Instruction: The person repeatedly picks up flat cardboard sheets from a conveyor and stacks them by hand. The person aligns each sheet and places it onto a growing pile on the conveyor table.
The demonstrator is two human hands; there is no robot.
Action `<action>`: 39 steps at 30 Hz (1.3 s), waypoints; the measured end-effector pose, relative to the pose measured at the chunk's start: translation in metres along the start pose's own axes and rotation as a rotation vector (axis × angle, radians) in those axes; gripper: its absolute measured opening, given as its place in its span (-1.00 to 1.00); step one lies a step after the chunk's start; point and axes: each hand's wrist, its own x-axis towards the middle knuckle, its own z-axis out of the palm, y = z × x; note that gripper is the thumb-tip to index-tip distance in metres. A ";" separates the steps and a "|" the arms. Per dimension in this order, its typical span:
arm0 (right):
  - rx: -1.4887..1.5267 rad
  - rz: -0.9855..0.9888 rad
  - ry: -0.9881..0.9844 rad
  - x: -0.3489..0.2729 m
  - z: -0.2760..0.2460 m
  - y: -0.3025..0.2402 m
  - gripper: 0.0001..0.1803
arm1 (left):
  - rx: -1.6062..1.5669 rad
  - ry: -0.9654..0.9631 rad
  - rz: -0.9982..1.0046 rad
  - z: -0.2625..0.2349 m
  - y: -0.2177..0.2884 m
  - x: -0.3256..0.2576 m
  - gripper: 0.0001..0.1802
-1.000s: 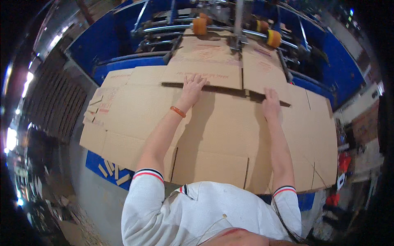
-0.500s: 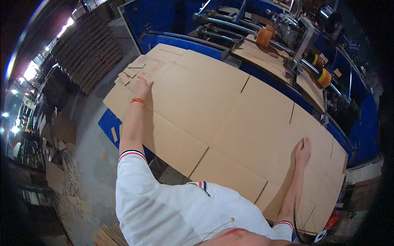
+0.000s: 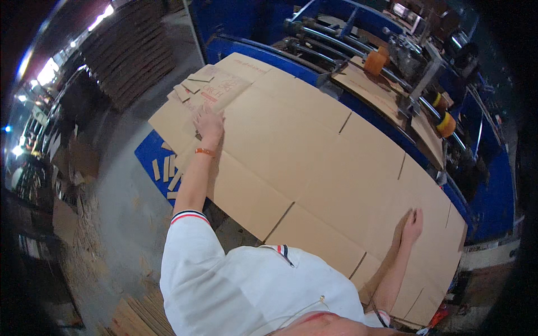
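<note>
A large flat cardboard box blank (image 3: 319,162), brown with dark slots and creases, lies spread in front of me. My left hand (image 3: 209,126) rests on its left part with fingers spread, beside red print. Several small cardboard offcuts (image 3: 190,87) lie on the blank just beyond that hand, and one dark-edged bit is partly hidden by it. Over the right part of the blank, my right hand (image 3: 413,225) is closed with its fingers curled. What is inside them, if anything, is hidden.
Behind the blank stands a blue machine (image 3: 252,50) with metal shafts and orange rollers (image 3: 376,60). Narrow cardboard strips (image 3: 166,168) lie on a blue surface at the left. Stacked cardboard (image 3: 126,56) stands far left, with more sheets (image 3: 143,313) at lower left.
My left hand has come slightly nearer across the blank, and its fingers have spread. More loose strips show on the blue surface. The right hand stays closed; the whole view has shifted.
</note>
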 end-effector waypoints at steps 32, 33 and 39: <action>1.157 0.759 0.887 -0.274 -0.271 0.202 -0.39 | -1.817 -0.551 -0.734 -0.146 -0.046 -0.113 -0.39; 1.187 0.744 0.819 -0.272 -0.271 0.213 -0.42 | -1.780 -0.580 -0.653 -0.147 -0.049 -0.106 -0.40; 1.286 0.821 0.886 -0.319 -0.250 0.252 -0.41 | -1.648 -0.406 -0.076 -0.202 -0.022 -0.061 -0.45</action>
